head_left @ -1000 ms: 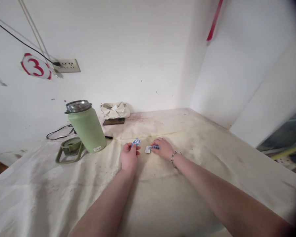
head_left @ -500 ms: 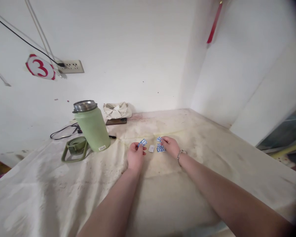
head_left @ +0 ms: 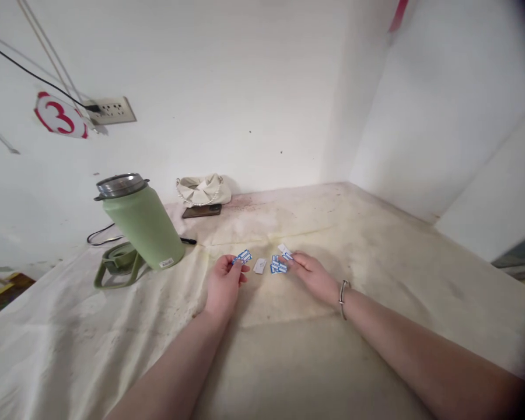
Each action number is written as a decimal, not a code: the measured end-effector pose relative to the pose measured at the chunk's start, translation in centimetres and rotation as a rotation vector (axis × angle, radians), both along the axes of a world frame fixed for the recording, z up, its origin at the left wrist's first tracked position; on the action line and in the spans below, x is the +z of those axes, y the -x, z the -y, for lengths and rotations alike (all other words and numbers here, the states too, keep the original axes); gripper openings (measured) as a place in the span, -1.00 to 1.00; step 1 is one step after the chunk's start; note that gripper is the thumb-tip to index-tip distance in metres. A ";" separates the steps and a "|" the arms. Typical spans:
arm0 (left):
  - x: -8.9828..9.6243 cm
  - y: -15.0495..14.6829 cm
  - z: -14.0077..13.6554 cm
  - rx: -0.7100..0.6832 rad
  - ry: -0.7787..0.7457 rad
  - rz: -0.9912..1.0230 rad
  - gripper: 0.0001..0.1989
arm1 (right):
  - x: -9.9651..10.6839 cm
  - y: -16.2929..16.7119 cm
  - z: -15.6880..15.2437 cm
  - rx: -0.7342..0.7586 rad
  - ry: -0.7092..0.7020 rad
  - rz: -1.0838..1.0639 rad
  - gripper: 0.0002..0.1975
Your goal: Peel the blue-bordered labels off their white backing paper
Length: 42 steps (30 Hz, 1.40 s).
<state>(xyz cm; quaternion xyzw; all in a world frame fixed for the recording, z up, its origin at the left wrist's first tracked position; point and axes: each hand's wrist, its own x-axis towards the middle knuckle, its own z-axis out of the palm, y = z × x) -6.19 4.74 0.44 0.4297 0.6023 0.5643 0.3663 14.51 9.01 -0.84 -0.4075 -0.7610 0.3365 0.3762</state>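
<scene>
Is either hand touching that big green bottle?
No, the green bottle stands on the cloth with a gap between it and the left hand, and the right hand is farther off.

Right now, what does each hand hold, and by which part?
The left hand pinches blue-printed cards by their near end; the right hand pinches one or more small cards by the right end.

Two hands [head_left: 224,283] [head_left: 314,275], one bottle [head_left: 140,226], one handbag [head_left: 207,189]
</scene>
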 end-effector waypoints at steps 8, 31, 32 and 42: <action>0.2 -1.6 0.9 -0.097 0.036 -0.060 -0.80 | -0.2 -0.5 0.1 0.047 0.142 -0.050 -0.86; 1.1 -3.8 2.8 -0.527 0.087 -0.144 -0.90 | 0.3 -0.1 2.0 0.097 0.127 0.160 -0.77; 1.0 -3.7 2.8 -0.540 0.078 -0.166 -0.90 | 0.3 -0.1 1.9 0.101 0.133 0.131 -0.76; 0.9 -3.5 2.7 -0.573 0.094 -0.322 -0.91 | -0.1 -0.5 1.4 0.234 0.173 0.180 -0.86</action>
